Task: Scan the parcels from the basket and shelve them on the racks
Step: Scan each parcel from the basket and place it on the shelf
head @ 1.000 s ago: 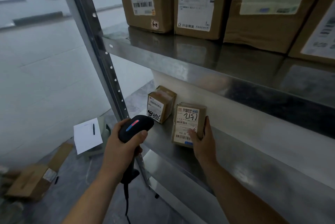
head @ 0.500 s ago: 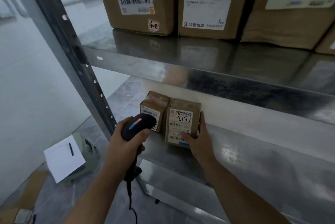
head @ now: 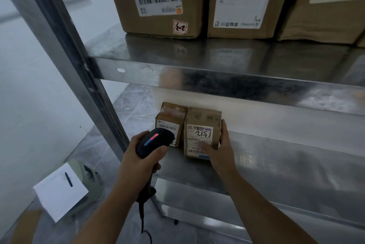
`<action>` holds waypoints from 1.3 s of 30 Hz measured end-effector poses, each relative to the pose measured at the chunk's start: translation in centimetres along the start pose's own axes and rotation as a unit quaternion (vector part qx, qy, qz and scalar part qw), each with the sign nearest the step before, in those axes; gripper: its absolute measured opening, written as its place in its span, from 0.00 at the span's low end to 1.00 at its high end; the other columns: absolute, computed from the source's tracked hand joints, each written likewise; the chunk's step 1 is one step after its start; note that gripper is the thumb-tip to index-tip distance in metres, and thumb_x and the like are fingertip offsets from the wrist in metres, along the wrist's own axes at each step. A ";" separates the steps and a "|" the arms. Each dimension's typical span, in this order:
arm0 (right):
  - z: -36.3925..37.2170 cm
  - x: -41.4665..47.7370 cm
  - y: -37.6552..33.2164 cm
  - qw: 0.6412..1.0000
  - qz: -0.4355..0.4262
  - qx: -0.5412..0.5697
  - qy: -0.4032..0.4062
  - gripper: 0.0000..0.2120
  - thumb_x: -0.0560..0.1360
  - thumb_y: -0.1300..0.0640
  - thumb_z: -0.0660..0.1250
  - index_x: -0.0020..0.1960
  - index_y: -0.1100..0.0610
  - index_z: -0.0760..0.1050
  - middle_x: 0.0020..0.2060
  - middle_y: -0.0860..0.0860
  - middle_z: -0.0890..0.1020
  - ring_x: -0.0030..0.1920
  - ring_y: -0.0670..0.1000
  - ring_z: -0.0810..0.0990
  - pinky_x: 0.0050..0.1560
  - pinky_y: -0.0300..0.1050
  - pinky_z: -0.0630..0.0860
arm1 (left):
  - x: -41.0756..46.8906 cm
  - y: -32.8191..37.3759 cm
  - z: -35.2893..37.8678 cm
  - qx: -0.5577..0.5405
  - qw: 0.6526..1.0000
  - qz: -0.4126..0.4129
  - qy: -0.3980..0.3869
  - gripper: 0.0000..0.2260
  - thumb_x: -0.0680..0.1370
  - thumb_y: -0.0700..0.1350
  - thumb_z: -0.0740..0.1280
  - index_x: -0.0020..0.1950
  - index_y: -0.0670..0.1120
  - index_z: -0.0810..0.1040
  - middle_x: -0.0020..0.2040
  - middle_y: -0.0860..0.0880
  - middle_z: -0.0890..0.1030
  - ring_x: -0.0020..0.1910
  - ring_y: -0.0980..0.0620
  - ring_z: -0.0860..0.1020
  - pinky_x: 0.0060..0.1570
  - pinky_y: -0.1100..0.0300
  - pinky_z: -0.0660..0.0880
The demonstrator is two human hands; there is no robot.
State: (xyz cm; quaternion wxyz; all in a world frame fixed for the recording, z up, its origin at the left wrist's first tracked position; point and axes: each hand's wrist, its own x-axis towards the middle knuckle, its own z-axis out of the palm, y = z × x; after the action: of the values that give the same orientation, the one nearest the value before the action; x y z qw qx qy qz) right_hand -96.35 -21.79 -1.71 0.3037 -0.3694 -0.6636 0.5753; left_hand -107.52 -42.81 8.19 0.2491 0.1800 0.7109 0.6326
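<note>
Meanwhile left hand (head: 138, 162) grips scanner (head: 156, 141), right hand (head: 221, 154) parcel (head: 199, 125).

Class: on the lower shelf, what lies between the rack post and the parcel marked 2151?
A second small parcel, right beside the marked parcel, shown in the head view.

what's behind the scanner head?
A small brown cardboard parcel on the steel lower shelf, beside the second brown parcel the right hand grips. The black handheld scanner covers its label's lower corner.

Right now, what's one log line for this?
left hand: grips barcode scanner | right hand: holds small parcel on lower shelf | second parcel: beside it
</note>
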 end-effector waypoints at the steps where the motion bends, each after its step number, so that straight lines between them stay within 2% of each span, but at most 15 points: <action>1: 0.1 0.0 0.1 1.000 -0.001 -0.003 0.006 0.48 0.71 0.62 0.78 0.80 0.42 0.54 0.65 0.39 0.77 0.61 0.42 0.79 0.52 0.40 0.82 | 0.2 0.0 -0.1 0.002 1.000 0.000 -0.006 0.19 0.75 0.40 0.77 0.61 0.56 0.76 0.49 0.38 0.83 0.34 0.47 0.81 0.34 0.61 0.78; 4: 0.3 -0.3 0.3 1.000 0.012 -0.002 0.018 0.45 0.74 0.68 0.74 0.80 0.46 0.55 0.61 0.39 0.78 0.54 0.38 0.79 0.43 0.31 0.79 | 0.5 0.0 -0.3 -0.007 1.000 -0.001 -0.018 0.22 0.70 0.46 0.79 0.60 0.57 0.76 0.49 0.39 0.83 0.33 0.47 0.81 0.34 0.62 0.78; 6: 0.5 -0.3 0.4 0.999 0.017 -0.005 0.027 0.44 0.75 0.68 0.72 0.81 0.48 0.54 0.62 0.43 0.77 0.56 0.43 0.78 0.43 0.28 0.78 | 0.6 0.2 -0.3 -0.009 1.000 -0.003 -0.024 0.23 0.66 0.50 0.76 0.60 0.58 0.76 0.48 0.40 0.83 0.33 0.48 0.81 0.34 0.62 0.78; 8: 0.9 -0.1 0.3 0.999 0.021 -0.014 0.031 0.44 0.75 0.66 0.73 0.81 0.45 0.52 0.63 0.43 0.76 0.60 0.45 0.77 0.44 0.29 0.78 | 0.8 0.2 -0.4 -0.009 0.999 -0.002 -0.031 0.23 0.66 0.51 0.76 0.60 0.58 0.77 0.48 0.40 0.83 0.33 0.47 0.81 0.36 0.60 0.79; 14: 1.9 0.6 0.1 0.998 0.033 -0.037 0.046 0.43 0.76 0.62 0.74 0.81 0.42 0.53 0.67 0.46 0.77 0.63 0.48 0.77 0.57 0.44 0.80 | 1.3 0.1 -0.9 -0.006 0.999 0.005 -0.050 0.24 0.66 0.51 0.76 0.61 0.57 0.76 0.50 0.41 0.83 0.35 0.47 0.81 0.36 0.61 0.78; 19: 1.9 0.8 -0.2 0.997 0.036 -0.050 0.044 0.44 0.76 0.61 0.74 0.81 0.42 0.53 0.66 0.47 0.78 0.64 0.49 0.78 0.60 0.48 0.80 | 1.3 0.0 -1.1 -0.007 0.998 0.005 -0.060 0.27 0.63 0.54 0.78 0.61 0.57 0.76 0.50 0.41 0.83 0.36 0.47 0.82 0.36 0.61 0.78; 21: 1.7 0.8 -0.4 0.997 0.037 -0.055 0.038 0.44 0.76 0.61 0.74 0.82 0.43 0.52 0.67 0.47 0.78 0.65 0.50 0.77 0.60 0.46 0.78 | 1.2 0.0 -1.1 -0.008 0.998 0.007 -0.064 0.29 0.61 0.57 0.77 0.61 0.57 0.77 0.49 0.41 0.83 0.35 0.47 0.81 0.36 0.60 0.78; 24: 1.2 0.4 -0.9 0.997 0.041 -0.061 0.021 0.46 0.76 0.57 0.74 0.82 0.41 0.49 0.70 0.45 0.75 0.69 0.50 0.75 0.60 0.43 0.76 | 0.9 -0.2 -0.8 -0.018 0.997 0.008 -0.076 0.26 0.65 0.53 0.77 0.62 0.55 0.77 0.50 0.40 0.82 0.35 0.47 0.81 0.36 0.60 0.78; 27: 0.2 -0.8 -1.2 0.997 0.048 -0.051 0.030 0.47 0.75 0.50 0.75 0.81 0.39 0.46 0.75 0.46 0.69 0.75 0.51 0.67 0.70 0.51 0.69 | 0.7 -0.5 -0.4 -0.027 0.996 0.003 -0.088 0.30 0.62 0.56 0.78 0.63 0.54 0.77 0.50 0.39 0.82 0.35 0.48 0.80 0.36 0.60 0.78; 31: -2.1 -2.7 -0.7 0.992 0.046 -0.099 0.061 0.42 0.76 0.47 0.73 0.81 0.41 0.52 0.79 0.47 0.63 0.78 0.53 0.63 0.76 0.57 0.64 | 0.5 -0.8 0.9 -0.015 0.995 0.003 -0.100 0.22 0.70 0.47 0.79 0.61 0.55 0.76 0.51 0.40 0.82 0.35 0.48 0.80 0.37 0.58 0.78; 34: -4.6 -4.3 -0.1 0.986 0.017 -0.144 0.081 0.36 0.78 0.47 0.71 0.80 0.46 0.58 0.78 0.46 0.65 0.77 0.51 0.64 0.73 0.46 0.62 | 0.2 -1.1 2.7 -0.008 0.993 0.010 -0.114 0.19 0.76 0.41 0.76 0.63 0.52 0.76 0.51 0.39 0.82 0.32 0.47 0.80 0.36 0.56 0.78; 36: -6.7 -5.4 -0.1 0.981 0.005 -0.172 0.088 0.32 0.78 0.47 0.70 0.79 0.47 0.62 0.77 0.47 0.67 0.76 0.50 0.66 0.70 0.40 0.60 | -0.1 -1.1 4.3 -0.001 0.992 0.018 -0.126 0.18 0.76 0.42 0.75 0.62 0.54 0.76 0.51 0.41 0.82 0.32 0.47 0.80 0.37 0.55 0.78; 39: -10.3 -7.2 -0.1 0.970 -0.017 -0.216 0.112 0.29 0.78 0.46 0.69 0.77 0.50 0.66 0.75 0.48 0.70 0.74 0.49 0.68 0.69 0.37 0.60 | -1.2 -0.5 7.4 0.009 0.987 0.025 -0.161 0.18 0.75 0.45 0.78 0.60 0.57 0.76 0.50 0.42 0.83 0.33 0.47 0.81 0.38 0.53 0.79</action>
State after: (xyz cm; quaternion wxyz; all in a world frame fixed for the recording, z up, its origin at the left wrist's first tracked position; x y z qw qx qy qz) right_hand -83.90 -22.31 0.14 0.2987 -0.4766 -0.7404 0.3680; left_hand -102.20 -37.62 7.27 0.3425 0.2995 0.6628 0.5947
